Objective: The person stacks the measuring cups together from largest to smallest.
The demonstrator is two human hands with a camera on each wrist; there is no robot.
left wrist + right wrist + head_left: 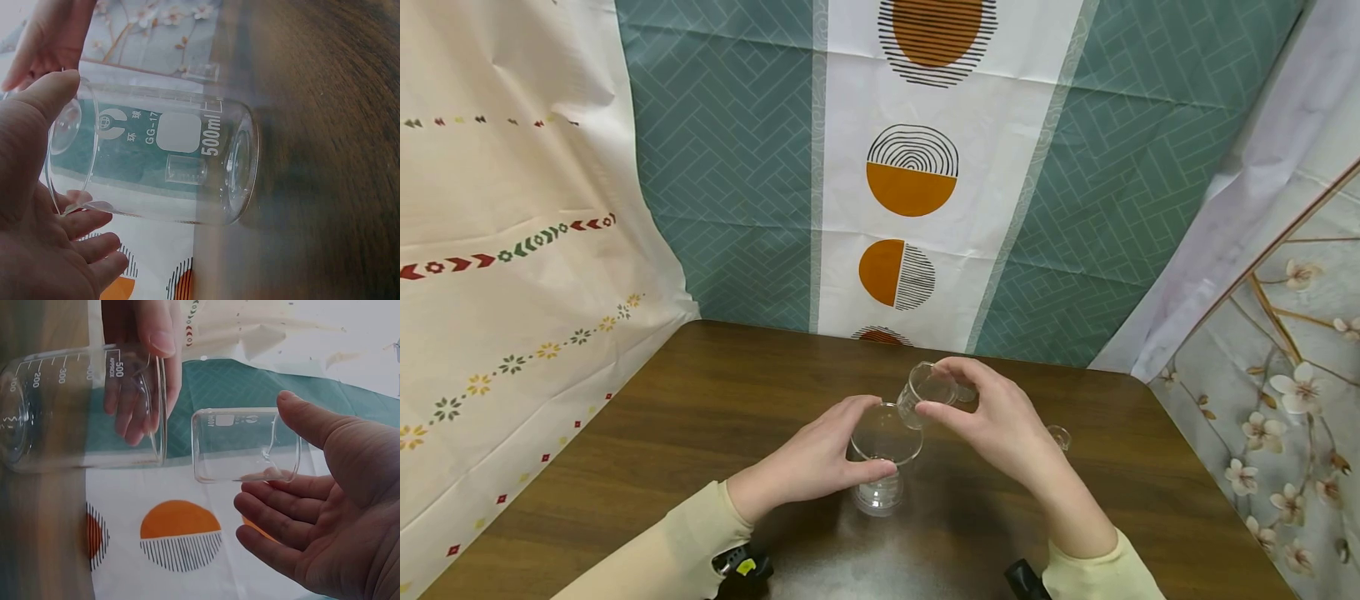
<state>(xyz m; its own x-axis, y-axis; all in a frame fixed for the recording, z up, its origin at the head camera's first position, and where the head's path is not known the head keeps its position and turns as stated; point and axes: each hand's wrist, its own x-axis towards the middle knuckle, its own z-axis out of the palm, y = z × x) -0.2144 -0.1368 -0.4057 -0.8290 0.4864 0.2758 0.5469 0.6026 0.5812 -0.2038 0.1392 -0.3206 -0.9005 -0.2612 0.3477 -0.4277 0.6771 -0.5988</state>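
A large clear glass beaker (pixel 878 497), marked 500ml (pixel 211 134), stands upright on the wooden table. My left hand (pixel 820 458) grips it around the rim, with the thumb on the near side and fingertips on the far side. In my right hand (pixel 996 421) is a smaller glass beaker (pixel 234 447), pinched near its rim between thumb and fingers. This small beaker is raised to the height of the large beaker's mouth, close to its right edge. White print and graduation marks show on the large one.
Behind the right hand, another small glass beaker (pixel 966 393) stands on the table (pixel 760 383). A further small glass piece (pixel 1060 437) sits beyond the right wrist, partly hidden by it. Patterned cloths (pixel 730 167) hang behind the table and at both sides.
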